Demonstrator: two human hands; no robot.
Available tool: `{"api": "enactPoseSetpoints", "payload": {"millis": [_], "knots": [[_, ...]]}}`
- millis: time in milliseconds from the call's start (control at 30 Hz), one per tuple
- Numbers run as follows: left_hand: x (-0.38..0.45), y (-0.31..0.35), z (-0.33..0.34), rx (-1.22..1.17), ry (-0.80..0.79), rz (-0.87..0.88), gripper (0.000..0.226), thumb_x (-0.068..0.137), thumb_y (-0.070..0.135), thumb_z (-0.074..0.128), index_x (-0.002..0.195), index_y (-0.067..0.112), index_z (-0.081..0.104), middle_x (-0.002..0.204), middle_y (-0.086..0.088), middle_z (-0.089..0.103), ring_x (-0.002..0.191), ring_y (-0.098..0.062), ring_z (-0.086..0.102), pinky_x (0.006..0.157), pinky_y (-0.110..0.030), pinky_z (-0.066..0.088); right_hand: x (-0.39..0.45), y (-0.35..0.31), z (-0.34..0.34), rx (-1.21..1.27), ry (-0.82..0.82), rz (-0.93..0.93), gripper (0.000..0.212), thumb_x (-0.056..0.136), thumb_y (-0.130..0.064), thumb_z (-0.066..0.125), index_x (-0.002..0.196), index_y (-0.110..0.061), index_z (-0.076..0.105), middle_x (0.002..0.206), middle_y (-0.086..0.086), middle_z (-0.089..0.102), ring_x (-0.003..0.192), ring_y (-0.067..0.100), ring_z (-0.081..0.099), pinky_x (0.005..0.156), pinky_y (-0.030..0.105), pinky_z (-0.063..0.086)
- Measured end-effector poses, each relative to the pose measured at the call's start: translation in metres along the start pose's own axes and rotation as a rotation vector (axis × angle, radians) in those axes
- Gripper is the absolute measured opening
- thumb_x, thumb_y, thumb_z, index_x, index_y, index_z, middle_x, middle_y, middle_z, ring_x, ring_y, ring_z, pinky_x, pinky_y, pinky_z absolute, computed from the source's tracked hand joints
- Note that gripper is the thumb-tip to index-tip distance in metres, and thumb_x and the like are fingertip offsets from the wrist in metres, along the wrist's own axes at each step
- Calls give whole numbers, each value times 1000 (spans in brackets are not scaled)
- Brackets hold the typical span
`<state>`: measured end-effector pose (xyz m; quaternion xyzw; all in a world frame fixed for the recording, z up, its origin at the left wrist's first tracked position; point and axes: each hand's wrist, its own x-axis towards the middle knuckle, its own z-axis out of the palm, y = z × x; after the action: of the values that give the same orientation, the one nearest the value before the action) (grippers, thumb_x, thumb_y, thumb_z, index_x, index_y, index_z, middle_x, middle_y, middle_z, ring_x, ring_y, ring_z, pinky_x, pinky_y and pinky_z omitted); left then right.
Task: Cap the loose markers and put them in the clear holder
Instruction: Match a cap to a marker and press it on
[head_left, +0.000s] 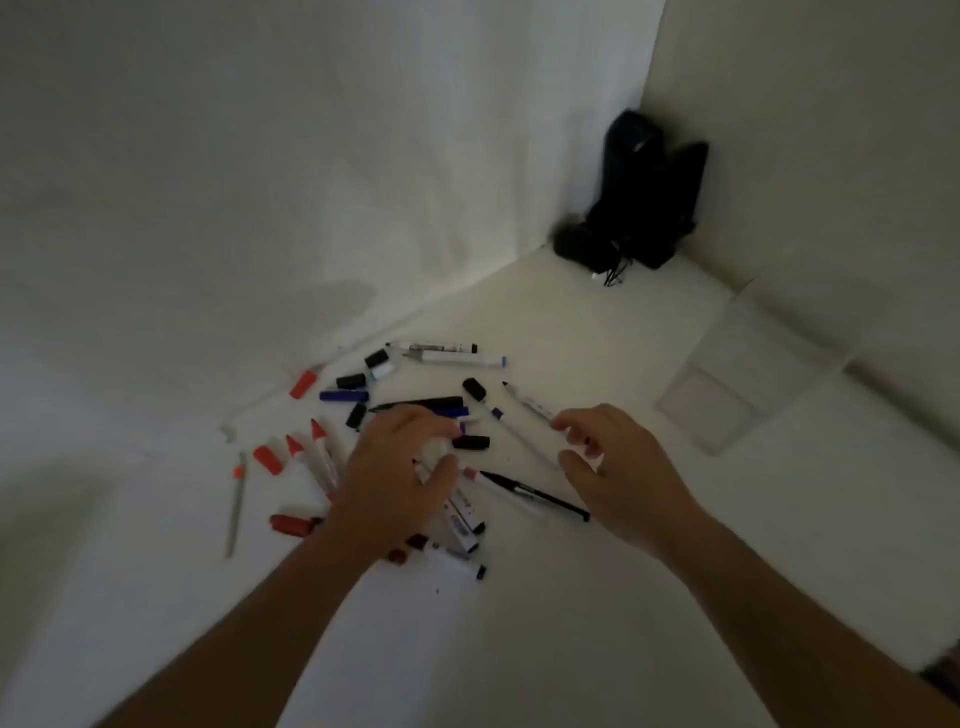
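Several loose markers and caps lie scattered on the white surface. My left hand (395, 483) is over the pile, its fingers curled round a white marker (434, 453). To its right, my right hand (618, 467) hovers with loosely curved fingers, index tip at the end of a white marker (527, 404) and thumb apart from it. Uncapped red-tipped markers (322, 452) lie left of my left hand. Black caps (470, 442) (474, 388), red caps (268, 460) (303, 384) and a blue cap (343, 396) lie around. The clear holder (727, 384) stands at the right, near the wall.
A black bag (644, 197) sits in the far corner where the two white walls meet. A thin black pen (535, 496) lies between my hands. A grey pen with an orange band (236, 504) lies at the far left.
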<state>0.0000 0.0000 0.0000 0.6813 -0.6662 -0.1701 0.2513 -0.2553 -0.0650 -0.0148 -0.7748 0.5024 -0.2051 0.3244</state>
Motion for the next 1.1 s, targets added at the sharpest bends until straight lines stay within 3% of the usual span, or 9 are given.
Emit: {"api": "enactPoseSetpoints", "payload": {"millis": [67,133,200,333,500,600,833,967,1100], "knots": [[14,-15,13,113,84,45,26,87,31,65,113,30,66,108,14,56,104,-6,49,94,-28,43,13,14,17,-70,77,-100,26,93,-21,66,115,-34,65,96,-17,54,85,-9,50,78,6,35],[31,-25,17,186,111,52,28,87,33,68,114,31,68,104,15,58,103,-6,48,94,-31,42,28,20,29,-85,84,-160,22,91,-22,66,110,-34,67,90,-18,53,79,-9,49,74,9,37],[42,-29,23,201,77,61,27,87,40,66,114,38,68,102,20,58,104,-6,47,93,-29,40,34,21,39,-74,126,-204,20,91,-23,66,107,-34,69,87,-18,52,74,-6,50,70,11,37],[49,-35,30,274,13,235,24,88,48,62,109,43,73,97,21,58,100,-7,49,91,-32,42,19,28,48,-106,222,-275,11,92,-25,66,99,-33,70,81,-15,52,71,-2,50,65,14,36],[45,-43,38,372,28,434,29,86,53,53,103,44,75,91,21,56,96,-8,47,90,-31,40,7,17,38,-254,36,-340,7,90,-43,63,90,-41,70,73,-13,55,70,3,53,64,27,43],[41,-47,40,381,59,433,25,89,48,56,105,44,74,93,18,59,98,-11,47,90,-33,39,1,14,36,-357,-66,-291,2,91,-44,67,92,-42,69,74,-11,57,71,6,55,69,30,49],[30,-39,53,424,59,341,23,93,50,54,109,49,71,104,13,59,105,-16,45,92,-37,38,-5,25,47,-312,-36,-169,4,89,-45,73,88,-41,72,71,-7,64,66,8,59,70,36,55],[33,-41,58,468,29,329,25,90,54,54,111,52,67,106,13,57,107,-19,45,94,-42,39,-5,34,45,-272,6,-170,6,90,-43,72,83,-43,72,70,-16,66,64,1,59,65,26,50],[37,-39,62,475,87,313,24,93,47,56,113,47,69,109,14,58,109,-18,45,96,-41,38,-2,35,44,-313,-15,-186,14,91,-51,66,91,-39,74,81,-12,66,73,3,60,69,27,52]]}}
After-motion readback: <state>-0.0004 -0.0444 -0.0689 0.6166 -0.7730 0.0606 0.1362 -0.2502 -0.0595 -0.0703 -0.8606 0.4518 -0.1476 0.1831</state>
